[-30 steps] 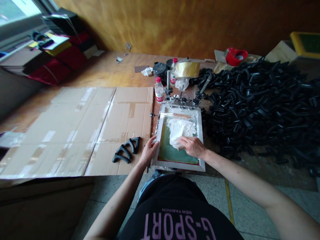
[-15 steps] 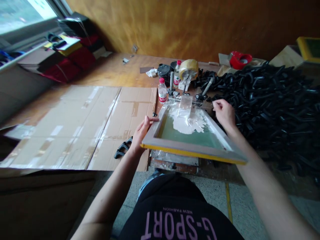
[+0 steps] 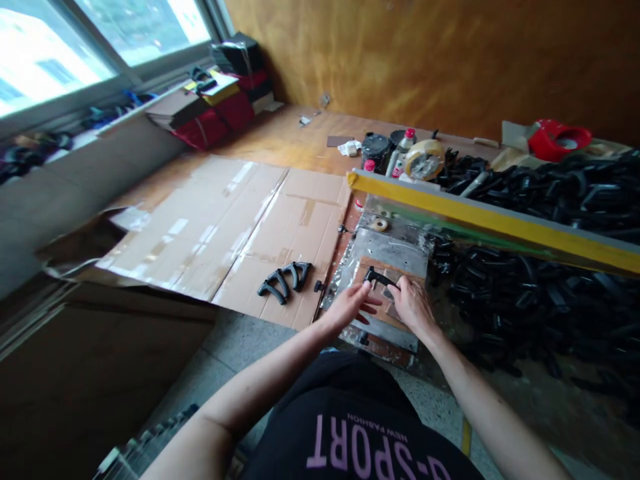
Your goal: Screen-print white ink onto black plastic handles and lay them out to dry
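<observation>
A black curved plastic part (image 3: 381, 277) lies on the brown pad of a metal printing base (image 3: 395, 250) at the table's front edge. My right hand (image 3: 414, 308) is closed on the part's right end. My left hand (image 3: 350, 304) is open, fingers stretched out, with its thumb tip at the part's left end. Above the base, the print screen frame (image 3: 480, 217) is tilted up and shows its yellow edge. Two more black parts (image 3: 283, 283) lie on the flattened cardboard (image 3: 240, 207) to the left of my left hand.
A big pile of black plastic parts (image 3: 550, 267) fills the right side of the table. Behind the base stand small bottles (image 3: 407, 140), a dark jar (image 3: 376, 148) and a tape roll (image 3: 424, 160). A red tape dispenser (image 3: 557, 140) sits at the back right.
The screen frame has swung up from flat on the base. My right hand left the white ink and my left hand let go of the frame; both came down to the black part underneath.
</observation>
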The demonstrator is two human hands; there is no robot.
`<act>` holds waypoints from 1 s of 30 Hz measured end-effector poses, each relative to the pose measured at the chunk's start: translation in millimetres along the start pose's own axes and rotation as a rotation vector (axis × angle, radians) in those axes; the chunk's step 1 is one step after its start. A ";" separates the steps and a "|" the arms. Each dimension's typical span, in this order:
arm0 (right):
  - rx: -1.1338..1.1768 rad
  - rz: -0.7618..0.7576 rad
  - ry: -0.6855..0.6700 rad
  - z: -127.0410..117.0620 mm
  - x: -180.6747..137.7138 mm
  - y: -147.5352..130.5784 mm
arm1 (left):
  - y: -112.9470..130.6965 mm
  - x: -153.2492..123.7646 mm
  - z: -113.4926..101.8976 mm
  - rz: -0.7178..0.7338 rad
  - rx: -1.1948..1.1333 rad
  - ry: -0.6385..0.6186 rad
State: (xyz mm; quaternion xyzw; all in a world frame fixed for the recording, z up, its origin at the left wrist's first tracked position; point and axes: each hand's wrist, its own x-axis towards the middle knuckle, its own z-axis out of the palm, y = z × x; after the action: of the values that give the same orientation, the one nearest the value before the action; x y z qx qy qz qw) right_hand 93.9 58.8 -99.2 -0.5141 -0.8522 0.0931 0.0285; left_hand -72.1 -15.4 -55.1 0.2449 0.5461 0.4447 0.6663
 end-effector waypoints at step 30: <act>-0.061 -0.387 -0.345 100.8 146.5 -200.8 | -117.2 -24.9 -246.6 -0.365 0.255 0.762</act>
State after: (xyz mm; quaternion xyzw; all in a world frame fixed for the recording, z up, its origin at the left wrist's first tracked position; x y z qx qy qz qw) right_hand -164.4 83.7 -167.2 -0.3184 -0.9294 0.1465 -0.1154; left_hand -267.4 -132.9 -207.4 0.0431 0.8378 0.3071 0.4494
